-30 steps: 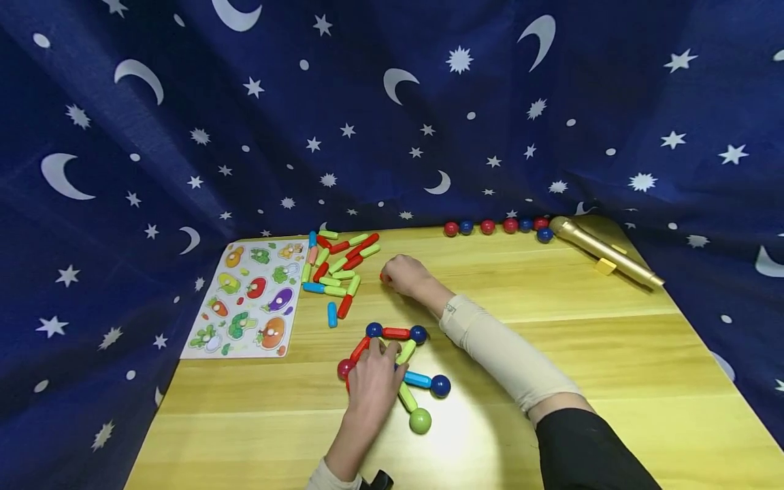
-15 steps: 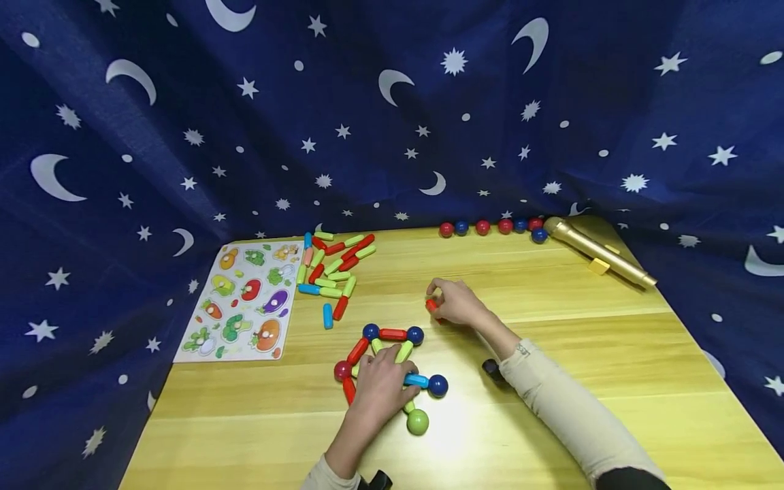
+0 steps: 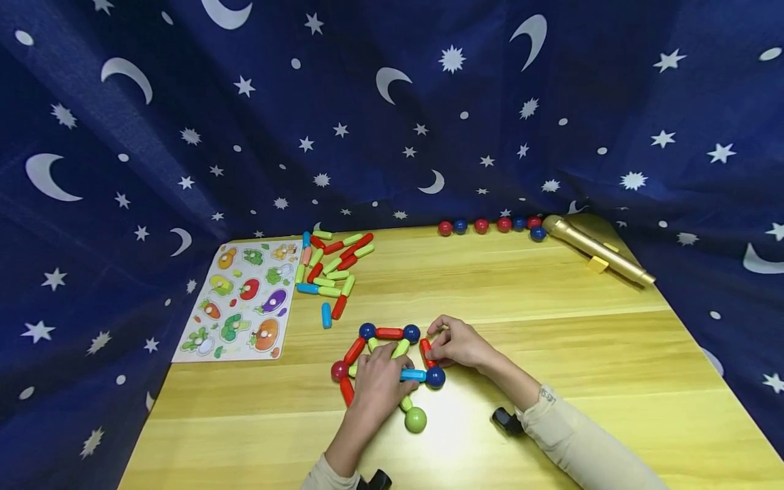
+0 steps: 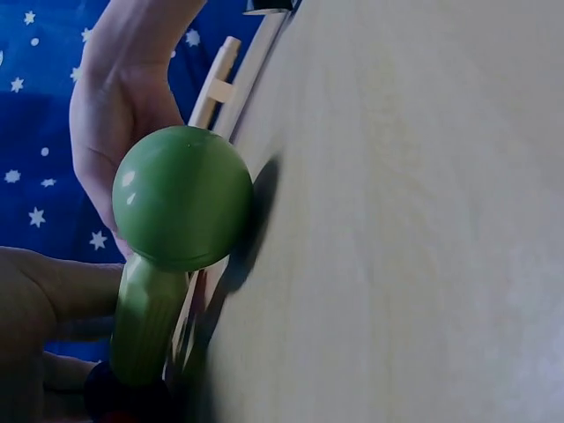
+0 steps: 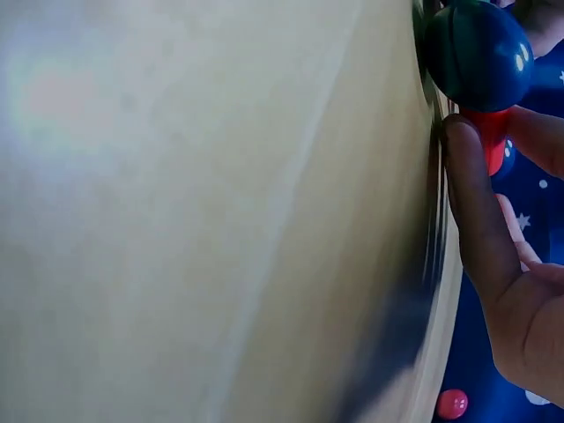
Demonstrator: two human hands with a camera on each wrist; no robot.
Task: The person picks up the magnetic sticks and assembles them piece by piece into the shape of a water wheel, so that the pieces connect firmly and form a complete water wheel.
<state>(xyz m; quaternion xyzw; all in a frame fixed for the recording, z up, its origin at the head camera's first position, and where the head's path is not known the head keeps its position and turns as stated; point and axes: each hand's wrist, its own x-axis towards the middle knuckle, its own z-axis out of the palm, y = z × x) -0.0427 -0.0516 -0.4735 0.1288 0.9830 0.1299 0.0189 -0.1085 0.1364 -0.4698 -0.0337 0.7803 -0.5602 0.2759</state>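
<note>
A flat frame of magnetic balls and rods lies on the table. Over its middle, my left hand (image 3: 381,378) grips it, hiding the hub; a blue rod (image 3: 413,375) emerges by the thumb. The left wrist view shows fingers beside a green rod (image 4: 145,322), below a green ball (image 4: 182,197). My right hand (image 3: 462,346) pinches a red magnetic rod (image 3: 427,353) between thumb and fingers. That rod's near end meets the blue ball (image 3: 435,377) at the frame's right; its far end is apart from the upper blue ball (image 3: 412,333). The right wrist view shows the pinched rod (image 5: 486,141) against a dark ball (image 5: 478,55).
Several loose rods (image 3: 331,265) lie at the back left beside a vegetable puzzle board (image 3: 288,272). Red and blue balls (image 3: 480,226) line the back edge. A gold microphone (image 3: 597,250) lies at the back right. A starry curtain (image 3: 343,88) hangs behind the table (image 3: 551,327).
My right hand has come from near the loose rods, right and toward me, bringing the red rod to the frame's right blue ball. The left hand stays over the frame's middle.
</note>
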